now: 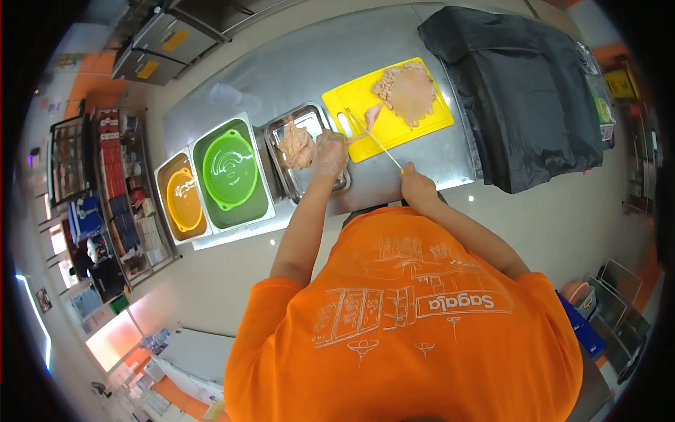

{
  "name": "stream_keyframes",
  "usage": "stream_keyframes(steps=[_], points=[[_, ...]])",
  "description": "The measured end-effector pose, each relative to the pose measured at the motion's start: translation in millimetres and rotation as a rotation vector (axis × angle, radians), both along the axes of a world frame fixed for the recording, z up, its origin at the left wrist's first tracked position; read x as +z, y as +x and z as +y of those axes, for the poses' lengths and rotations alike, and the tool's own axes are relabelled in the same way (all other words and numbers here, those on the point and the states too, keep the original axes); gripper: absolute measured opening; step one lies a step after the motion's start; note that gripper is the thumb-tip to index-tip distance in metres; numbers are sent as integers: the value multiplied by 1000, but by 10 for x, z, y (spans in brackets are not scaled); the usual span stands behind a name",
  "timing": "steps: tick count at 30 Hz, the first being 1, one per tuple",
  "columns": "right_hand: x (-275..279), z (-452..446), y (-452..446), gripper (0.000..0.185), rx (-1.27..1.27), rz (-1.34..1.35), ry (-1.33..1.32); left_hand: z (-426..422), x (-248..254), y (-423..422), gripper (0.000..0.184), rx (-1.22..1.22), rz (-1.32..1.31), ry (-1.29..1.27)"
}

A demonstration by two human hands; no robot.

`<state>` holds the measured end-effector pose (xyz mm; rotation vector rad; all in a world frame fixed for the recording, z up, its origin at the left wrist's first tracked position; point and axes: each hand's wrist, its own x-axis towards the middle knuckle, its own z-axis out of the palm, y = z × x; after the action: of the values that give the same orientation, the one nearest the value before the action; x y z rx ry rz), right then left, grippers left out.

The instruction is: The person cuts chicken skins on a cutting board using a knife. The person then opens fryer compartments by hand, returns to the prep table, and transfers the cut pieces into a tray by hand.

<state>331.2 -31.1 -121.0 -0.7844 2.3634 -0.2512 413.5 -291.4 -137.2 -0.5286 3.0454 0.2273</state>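
A long thin knife (383,148) lies slantwise over the yellow cutting board (439,116), its handle in my bare right hand (420,188), which is closed. My left hand (330,152), in a clear glove, is closed at the board's left edge, over the right side of a metal tray (295,184). A thin strip of meat (355,139) reaches from its fingers towards the blade. Pale raw meat (296,146) is heaped in the tray. On the board lie a wide flat piece of meat (413,95) and a small piece (372,114) near the blade.
Left of the tray, a green basket (230,169) and an orange basket (183,199) sit in metal containers. Black sheeting (524,98) covers something on the right of the steel table (309,60). A stocked shelf (130,190) is at far left.
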Motion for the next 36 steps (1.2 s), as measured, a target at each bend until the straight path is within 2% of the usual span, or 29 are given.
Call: stream_keyframes(steps=[3, 6, 10, 12, 16, 19, 22, 26, 29, 31, 36], points=[[-38, 105, 56, 22, 0, 30, 20, 36, 13, -7, 24, -47, -11, 3], [-265, -232, -26, 23, 29, 87, -18, 102, 198, 3, 26, -67, -85, 21], [-262, -260, -82, 27, -11, 98, -47, 36, -54, 46, 28, -114, -31, 7], [-128, 11, -20, 29, -22, 78, -21, 12, -235, 4, 29, -63, 18, 14], [169, 793, 186, 34, -33, 49, -29, 101, 170, -90, 29, -55, -145, 34], [334, 1197, 290, 36, -68, 64, -32, 24, 360, -125, 34, 30, 41, 255], [363, 1255, 369, 35, -144, 96, -84, -59, 162, -429, 31, 32, 288, 166], [287, 1111, 348, 36, -235, 149, -149, 164, 193, -1100, 37, -31, 145, 53], [355, 1027, 290, 37, -247, 158, -195, 106, -344, -1431, 36, 23, 65, 49], [446, 1046, 250, 37, -298, 141, -166, 80, -420, -1513, 34, 16, 7, 8], [299, 1194, 230, 37, -411, 71, -158, 10, -256, -1620, 28, 105, -153, 115]])
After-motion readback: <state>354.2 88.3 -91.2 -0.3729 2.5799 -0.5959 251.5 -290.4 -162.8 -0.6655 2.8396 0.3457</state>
